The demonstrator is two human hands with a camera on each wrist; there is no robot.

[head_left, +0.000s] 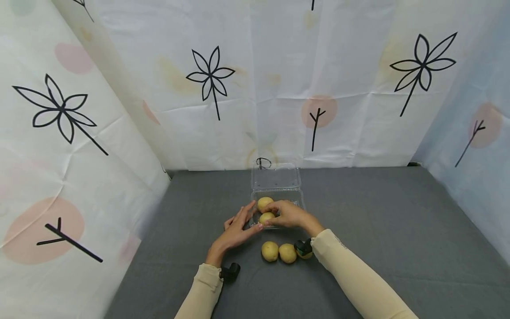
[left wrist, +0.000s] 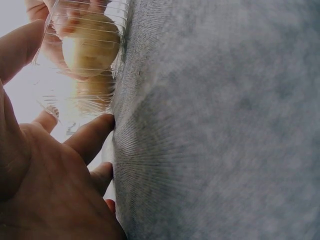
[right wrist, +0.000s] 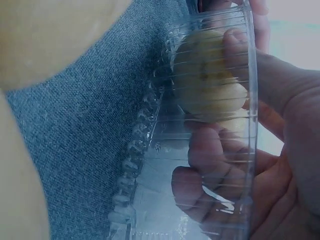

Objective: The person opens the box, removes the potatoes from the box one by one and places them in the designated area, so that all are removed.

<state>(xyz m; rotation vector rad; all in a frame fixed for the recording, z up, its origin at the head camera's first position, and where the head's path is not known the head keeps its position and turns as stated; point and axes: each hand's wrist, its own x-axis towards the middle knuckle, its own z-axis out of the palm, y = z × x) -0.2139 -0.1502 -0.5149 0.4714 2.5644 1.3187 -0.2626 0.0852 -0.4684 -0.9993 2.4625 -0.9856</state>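
A clear plastic clamshell box (head_left: 276,176) stands with its lid raised at the back. Inside, on its left, are two yellow potatoes, a rear one (head_left: 264,203) and a front one (head_left: 266,218). My right hand (head_left: 290,214) reaches into the box and holds the front potato between thumb and fingers; through the ribbed wall, the thumb (right wrist: 237,50) shows against its skin. My left hand (head_left: 237,230) lies along the box's left side, fingers extended, with fingertips right at the wall and the front corner.
In front of the box, several more potatoes (head_left: 270,251) lie in a row on the grey cloth-covered table (head_left: 358,248). The right wrist's camera partly covers the rightmost. Printed white curtains (head_left: 275,57) enclose the back and sides.
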